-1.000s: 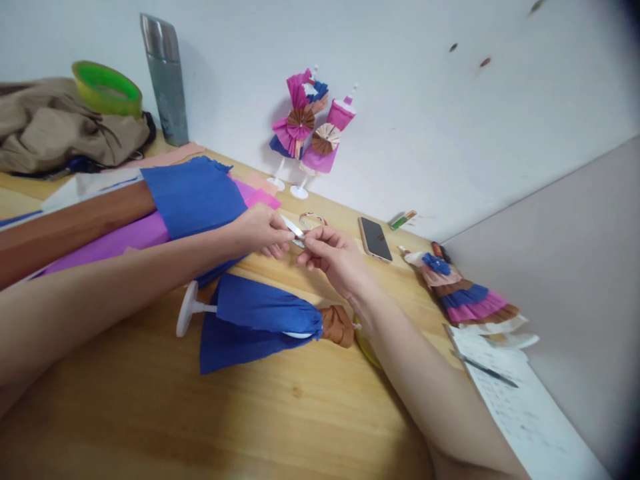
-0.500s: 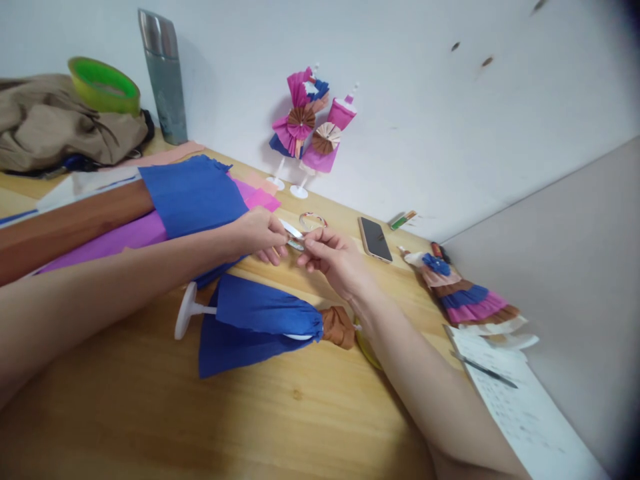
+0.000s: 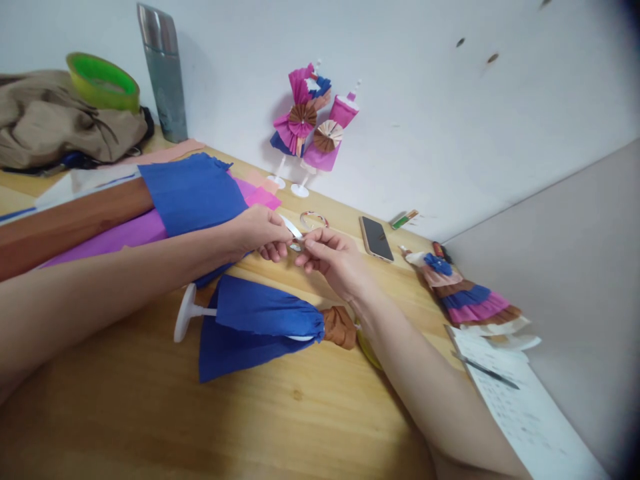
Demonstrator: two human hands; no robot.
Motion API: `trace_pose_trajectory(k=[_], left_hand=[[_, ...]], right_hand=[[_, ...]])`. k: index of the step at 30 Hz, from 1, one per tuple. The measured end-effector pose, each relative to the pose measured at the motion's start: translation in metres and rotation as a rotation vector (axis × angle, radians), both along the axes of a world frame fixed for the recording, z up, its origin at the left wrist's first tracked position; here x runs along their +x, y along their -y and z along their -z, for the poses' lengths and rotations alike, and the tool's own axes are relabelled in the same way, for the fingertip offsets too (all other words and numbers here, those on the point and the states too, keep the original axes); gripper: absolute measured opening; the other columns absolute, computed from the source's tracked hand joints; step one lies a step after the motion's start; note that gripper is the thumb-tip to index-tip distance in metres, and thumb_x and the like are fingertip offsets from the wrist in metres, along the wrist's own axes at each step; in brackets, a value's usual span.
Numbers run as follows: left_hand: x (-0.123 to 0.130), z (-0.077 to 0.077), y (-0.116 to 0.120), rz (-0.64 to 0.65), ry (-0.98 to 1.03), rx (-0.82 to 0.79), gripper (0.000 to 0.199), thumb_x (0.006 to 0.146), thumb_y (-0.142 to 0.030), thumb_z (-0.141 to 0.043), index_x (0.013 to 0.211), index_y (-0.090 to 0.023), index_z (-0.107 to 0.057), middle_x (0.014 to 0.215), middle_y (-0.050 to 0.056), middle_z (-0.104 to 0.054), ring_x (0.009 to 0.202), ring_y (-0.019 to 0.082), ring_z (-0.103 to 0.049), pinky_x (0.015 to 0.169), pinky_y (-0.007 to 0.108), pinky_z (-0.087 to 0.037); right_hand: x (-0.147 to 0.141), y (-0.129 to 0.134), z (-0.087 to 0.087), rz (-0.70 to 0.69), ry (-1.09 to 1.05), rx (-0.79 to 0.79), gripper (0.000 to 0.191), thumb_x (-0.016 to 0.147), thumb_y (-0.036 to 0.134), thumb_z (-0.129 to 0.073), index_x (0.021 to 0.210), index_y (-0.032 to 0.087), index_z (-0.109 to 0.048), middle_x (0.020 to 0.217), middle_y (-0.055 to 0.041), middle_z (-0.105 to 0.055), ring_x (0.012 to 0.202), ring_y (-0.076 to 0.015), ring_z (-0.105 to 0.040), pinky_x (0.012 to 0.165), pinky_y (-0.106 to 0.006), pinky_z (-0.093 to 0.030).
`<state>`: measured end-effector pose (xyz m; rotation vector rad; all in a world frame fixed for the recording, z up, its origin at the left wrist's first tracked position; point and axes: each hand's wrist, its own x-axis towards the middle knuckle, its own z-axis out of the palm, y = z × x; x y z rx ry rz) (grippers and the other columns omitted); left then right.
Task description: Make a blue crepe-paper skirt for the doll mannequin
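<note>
My left hand (image 3: 264, 231) and my right hand (image 3: 334, 257) meet above the table, fingertips nearly touching. Between them is a small, thin white piece (image 3: 291, 227) with a shiny part below; its exact kind is too small to make out. Both hands pinch it, thumb against fingers. Just below, a small mannequin stand lies on its side, wearing a blue crepe-paper skirt (image 3: 260, 320) and a brown top (image 3: 339, 327). Its round white base (image 3: 185, 313) points left. Behind my left forearm lies a sheet of blue crepe paper (image 3: 195, 193).
Brown paper (image 3: 80, 223) and purple paper (image 3: 115, 241) lie at left. A bottle (image 3: 167, 87) and a tape roll (image 3: 103, 83) on a tan cloth stand behind. Further right are a phone (image 3: 377, 239), a ruffled dressed figure (image 3: 465, 293) and a pen (image 3: 487, 371) on written paper.
My left fingers have shifted slightly right and closed further over the small white piece, so less of it shows. The view has tilted a little; everything else stays put.
</note>
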<state>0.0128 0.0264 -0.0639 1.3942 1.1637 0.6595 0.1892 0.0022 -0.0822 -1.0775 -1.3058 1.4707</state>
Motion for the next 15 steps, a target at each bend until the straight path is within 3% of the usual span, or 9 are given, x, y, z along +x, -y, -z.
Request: trace_pose_trajectory(k=[9,15], left_hand=[[-0.0014,-0.0061,0.0002,-0.002,-0.016,0.135,0.017,0.066,-0.013,-0.058,0.050,-0.015,-0.055,0.044,-0.003,-0.056,0.037,0.006,-0.049,0.041,0.016,-0.040],[0.0015,-0.0092,0.0039,-0.025,-0.191,0.380,0.013,0.060,-0.011,-0.054,0.048,-0.015,-0.053,0.041,-0.004,-0.050,0.041,0.008,-0.048,0.042,0.018,-0.036]], right_hand=[[0.0041,-0.0027,-0.0041,-0.040,-0.004,-0.006,0.037,0.058,0.041,-0.085,0.070,0.018,-0.058,0.068,0.0008,-0.067,0.067,-0.0194,-0.074,0.061,-0.027,-0.060],[0.0077,-0.0058,-0.0040,-0.077,-0.017,-0.015,0.039,0.061,0.045,-0.083,0.077,0.019,-0.060,0.079,0.0004,-0.066,0.071,-0.0200,-0.074,0.065,-0.029,-0.061]])
